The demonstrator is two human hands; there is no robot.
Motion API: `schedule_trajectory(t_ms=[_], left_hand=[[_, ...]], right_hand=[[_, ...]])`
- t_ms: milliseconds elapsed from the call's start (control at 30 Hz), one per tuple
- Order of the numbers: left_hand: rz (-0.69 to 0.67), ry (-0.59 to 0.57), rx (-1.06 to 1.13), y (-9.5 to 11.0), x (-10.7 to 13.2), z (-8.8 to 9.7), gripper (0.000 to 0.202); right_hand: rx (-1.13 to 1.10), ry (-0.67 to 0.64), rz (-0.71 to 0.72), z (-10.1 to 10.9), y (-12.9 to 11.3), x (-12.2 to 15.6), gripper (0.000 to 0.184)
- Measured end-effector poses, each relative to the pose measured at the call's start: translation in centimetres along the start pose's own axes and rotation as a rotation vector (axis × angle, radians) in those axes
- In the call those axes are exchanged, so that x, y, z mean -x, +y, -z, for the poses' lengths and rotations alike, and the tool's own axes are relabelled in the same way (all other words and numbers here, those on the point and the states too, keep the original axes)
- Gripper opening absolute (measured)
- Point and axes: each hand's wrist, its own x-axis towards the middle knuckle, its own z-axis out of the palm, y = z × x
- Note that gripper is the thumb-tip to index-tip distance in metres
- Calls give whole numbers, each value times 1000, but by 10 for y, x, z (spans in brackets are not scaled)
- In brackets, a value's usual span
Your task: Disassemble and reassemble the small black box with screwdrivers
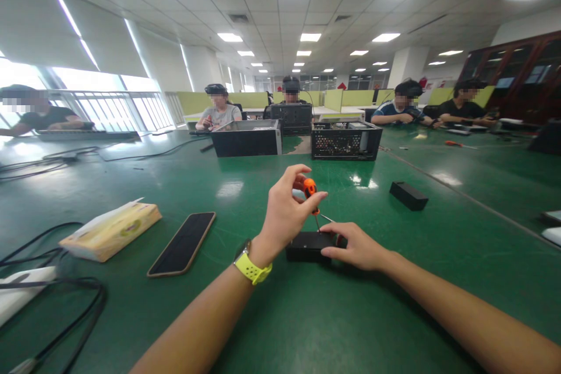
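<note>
My left hand (pixel 287 210) is closed around the orange handle of a small screwdriver (pixel 311 193), held upright with its tip down on a small black box (pixel 307 245) lying on the green table (pixel 307 327). A yellow watch band sits on that wrist. My right hand (pixel 357 245) rests on the right end of the black box, fingers pressed against it and holding it in place.
A dark phone (pixel 183 243) and a tissue box (pixel 111 231) lie to the left, with black cables (pixel 52 286) and a white power strip (pixel 21 292) at the left edge. Another black box (pixel 408 195) lies right. Two computer cases (pixel 344 140) stand behind; several people sit beyond.
</note>
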Motion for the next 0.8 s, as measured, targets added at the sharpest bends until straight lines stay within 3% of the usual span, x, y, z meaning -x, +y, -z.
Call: schedule_trajectory(t_ms=[233, 800], left_hand=[[4, -4, 56, 6, 0, -1, 27], [-74, -11, -56, 0, 2, -1, 28]], right_hand=[[-2, 3, 4, 0, -1, 1, 39], [-4, -3, -6, -1, 3, 1, 41]])
